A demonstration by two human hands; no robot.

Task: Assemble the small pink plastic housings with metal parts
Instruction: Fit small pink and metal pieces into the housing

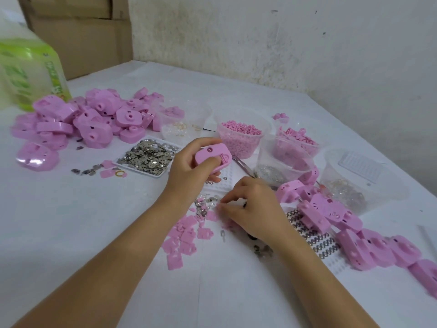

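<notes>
My left hand (186, 169) clasps a pink plastic housing (211, 154) for filling while my right hand's (254, 210) narrowed fingers (225, 204), catch unclear, probe silvery metal parts (203, 206).

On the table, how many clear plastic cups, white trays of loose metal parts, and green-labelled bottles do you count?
Clear plastic cups: 5
White tray of loose metal parts: 1
Green-labelled bottle: 1
Total: 7
</notes>
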